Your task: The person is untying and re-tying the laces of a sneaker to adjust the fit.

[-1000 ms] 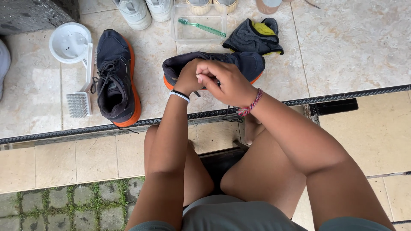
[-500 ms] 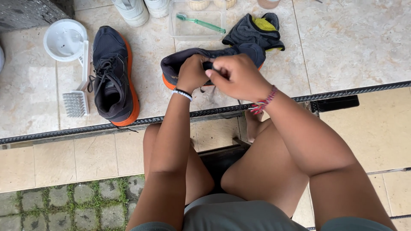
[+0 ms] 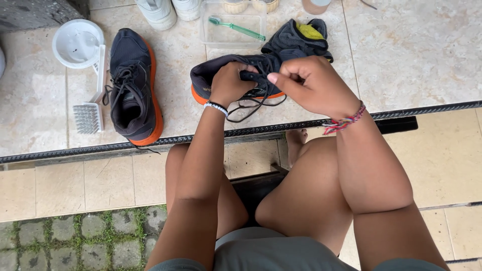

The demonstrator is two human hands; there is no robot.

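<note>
Both hands busy at the laces of a dark, orange-soled shoe (image 3: 221, 75) on the tiled floor (image 3: 411, 55).

Left hand (image 3: 232, 83) curled tight, fingers pressing the upper; right hand (image 3: 311, 85) fingers pinched narrow on a lace (image 3: 251, 76). Beyond: matching second shoe (image 3: 131, 85), white brush (image 3: 93, 100), green toothbrush (image 3: 237, 28) in a clear tray (image 3: 206, 35).

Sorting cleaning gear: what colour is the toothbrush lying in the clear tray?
Green, seen in the head view: toothbrush.
</note>
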